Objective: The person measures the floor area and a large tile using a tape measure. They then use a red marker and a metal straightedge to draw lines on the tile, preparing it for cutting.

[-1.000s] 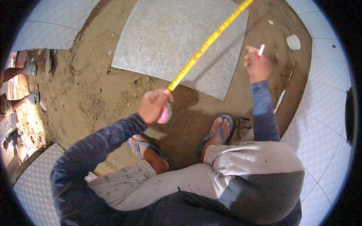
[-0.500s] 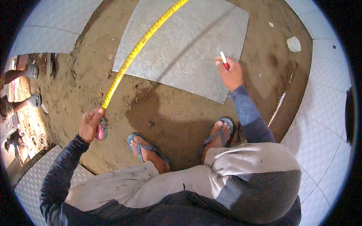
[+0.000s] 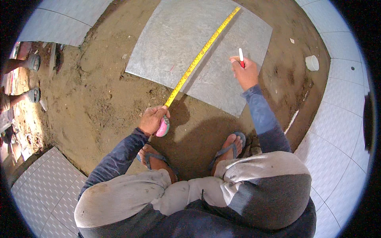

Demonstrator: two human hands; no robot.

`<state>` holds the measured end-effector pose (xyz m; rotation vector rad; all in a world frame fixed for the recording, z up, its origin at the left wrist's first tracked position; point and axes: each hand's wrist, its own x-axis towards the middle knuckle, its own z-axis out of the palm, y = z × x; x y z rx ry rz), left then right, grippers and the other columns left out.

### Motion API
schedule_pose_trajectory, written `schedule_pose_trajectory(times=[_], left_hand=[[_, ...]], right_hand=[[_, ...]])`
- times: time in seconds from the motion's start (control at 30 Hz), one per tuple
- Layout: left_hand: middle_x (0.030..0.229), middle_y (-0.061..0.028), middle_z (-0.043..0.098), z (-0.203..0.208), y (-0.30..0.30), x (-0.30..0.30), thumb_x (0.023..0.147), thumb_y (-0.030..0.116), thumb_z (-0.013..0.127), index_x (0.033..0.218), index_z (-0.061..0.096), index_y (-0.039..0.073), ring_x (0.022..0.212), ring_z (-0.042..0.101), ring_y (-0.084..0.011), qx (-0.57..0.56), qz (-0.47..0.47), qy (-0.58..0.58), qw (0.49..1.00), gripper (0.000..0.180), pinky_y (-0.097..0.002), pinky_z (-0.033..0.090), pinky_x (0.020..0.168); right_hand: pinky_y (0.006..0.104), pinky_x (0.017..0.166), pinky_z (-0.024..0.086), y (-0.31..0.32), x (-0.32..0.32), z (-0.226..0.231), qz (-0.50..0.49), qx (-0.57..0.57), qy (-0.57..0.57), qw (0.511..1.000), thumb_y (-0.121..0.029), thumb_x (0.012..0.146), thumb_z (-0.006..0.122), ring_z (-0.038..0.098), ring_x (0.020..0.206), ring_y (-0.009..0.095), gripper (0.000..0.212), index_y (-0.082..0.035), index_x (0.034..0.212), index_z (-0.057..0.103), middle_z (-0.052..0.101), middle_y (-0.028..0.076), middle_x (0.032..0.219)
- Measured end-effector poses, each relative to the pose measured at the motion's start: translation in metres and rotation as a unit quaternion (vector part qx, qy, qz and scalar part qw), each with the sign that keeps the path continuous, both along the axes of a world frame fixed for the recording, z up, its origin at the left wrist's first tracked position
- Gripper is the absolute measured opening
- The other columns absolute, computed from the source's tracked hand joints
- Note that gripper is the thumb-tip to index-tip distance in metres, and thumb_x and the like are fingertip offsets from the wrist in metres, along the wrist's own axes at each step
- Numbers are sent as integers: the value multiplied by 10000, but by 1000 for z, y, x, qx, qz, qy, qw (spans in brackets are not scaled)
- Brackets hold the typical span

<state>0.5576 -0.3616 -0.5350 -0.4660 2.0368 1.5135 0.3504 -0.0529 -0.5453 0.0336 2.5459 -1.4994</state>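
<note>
Watching through the head camera, I count one tape measure (image 3: 162, 126), its pink-and-green case just off the centre of my view, toward eight o'clock. The left hand (image 3: 152, 120) grips that case, fingers wrapped around it. From there one yellow blade (image 3: 203, 51) runs out toward one o'clock, passing over a single grey slab (image 3: 158, 43) that lies at twelve; I can't tell whether its far end touches the surface. The right hand (image 3: 246, 73), at the slab's four-o'clock side, pinches one red-and-white marker (image 3: 241, 56), white end pointing to twelve.

Under the slab I have sandy ground (image 3: 103, 91). The wearer's two feet, in two blue-grey flip-flops (image 3: 240, 138), stand at seven and four o'clock. At two o'clock I see one white cup (image 3: 312, 63), tipped on its side, and one small pale scrap (image 3: 291, 41) nearby. Pale tiling (image 3: 341, 107) shows in three patches, at three, eight and ten. Between nine and ten are another person's two feet, in two grey sandals (image 3: 35, 62).
</note>
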Motion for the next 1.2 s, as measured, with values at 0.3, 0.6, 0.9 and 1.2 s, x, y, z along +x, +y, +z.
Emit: schedule_pose_trajectory(times=[0.3,0.6,0.9,1.2], left_hand=[[599,32,505,-31,-20,16,992,317,493,762,642,41,565,456,-71,95,41,-17,995,389,-261,373,552],[562,28,471,-35,-15,24,975,365,478,747,653,41,549,434,-93,50,61,-14,997,433,-298,351,542],[555,21,508,-22,11,-7,987,371,474,759,671,63,521,437,-84,0,42,7,999,431,-273,340,518],[656,-31,616,-29,1,-15,1006,338,477,777,636,37,600,560,-117,108,127,2,986,410,-264,434,581]], right_hand=[[294,488,441,25,17,-12,-65,-46,-69,994,-229,898,633,573,536,108,243,-1,960,690,623,37,654],[308,568,492,0,-62,5,-2,-140,-152,978,-489,930,553,648,575,185,585,77,1059,628,703,159,861],[282,480,511,-76,-89,-21,-56,-161,-146,974,-254,886,671,672,589,185,354,78,1004,638,701,147,843],[458,623,491,12,-66,-21,31,290,17,956,-492,818,687,657,679,335,474,-19,796,670,652,176,705]])
